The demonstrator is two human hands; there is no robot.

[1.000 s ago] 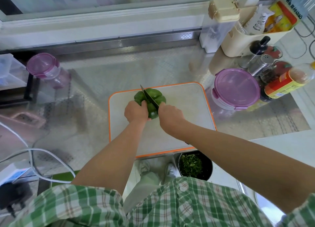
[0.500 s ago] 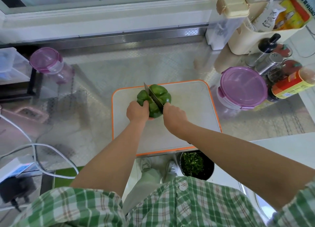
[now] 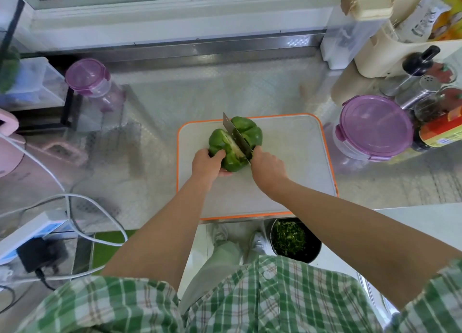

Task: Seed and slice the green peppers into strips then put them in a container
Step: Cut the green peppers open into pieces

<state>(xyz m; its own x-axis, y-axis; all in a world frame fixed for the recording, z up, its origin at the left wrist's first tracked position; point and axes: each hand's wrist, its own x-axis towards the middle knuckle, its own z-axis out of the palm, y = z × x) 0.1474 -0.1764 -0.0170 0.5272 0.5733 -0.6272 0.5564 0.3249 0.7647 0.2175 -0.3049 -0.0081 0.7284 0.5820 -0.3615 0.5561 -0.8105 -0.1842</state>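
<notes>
1. Both hands work over the far middle of the cutting board [image 3: 287, 162], where the green pepper [image 3: 250, 132] lies split.
2. The left hand [image 3: 207, 166] curls its fingers round the pepper's left half.
3. The right hand [image 3: 267, 167] grips the knife [image 3: 236, 137], its blade in the cut.
4. The purple-lidded container [image 3: 375, 125] stands on the counter [image 3: 200, 95], just right of the board.

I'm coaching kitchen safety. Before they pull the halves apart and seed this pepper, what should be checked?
1. Cut: knife sits deep in the split green pepper: ok.
2. Fingers: left hand grips the left half, beside the blade, not under it: ok.
3. Grip: right hand wraps the handle: ok.
4. Pepper on cutting board: ok.
5. Seeds out: not ok, pale core shows.
6. Is container open: not ok, purple lid on.
</notes>
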